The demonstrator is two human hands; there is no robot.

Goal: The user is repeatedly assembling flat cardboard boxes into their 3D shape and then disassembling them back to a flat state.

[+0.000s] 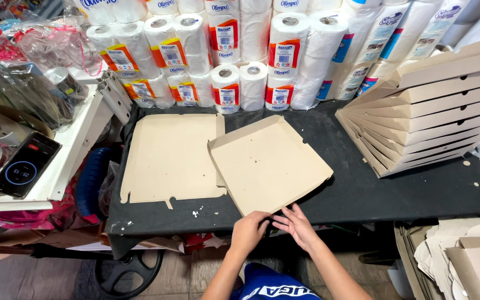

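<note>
A flat brown cardboard box blank [234, 161] lies open on the black table [395, 191], its right half turned at an angle with raised side flaps. My left hand [249, 230] and my right hand [295, 223] meet at the near corner of that half, at the table's front edge. The fingers of both hands pinch the cardboard edge there. The left half [170, 158] lies flat, untouched.
A stack of folded boxes [426, 116] leans at the right. Wrapped paper rolls [240, 50] line the back. A white shelf at the left carries a phone [24, 164] with a lit screen. More cardboard blanks [465, 255] sit low at the right.
</note>
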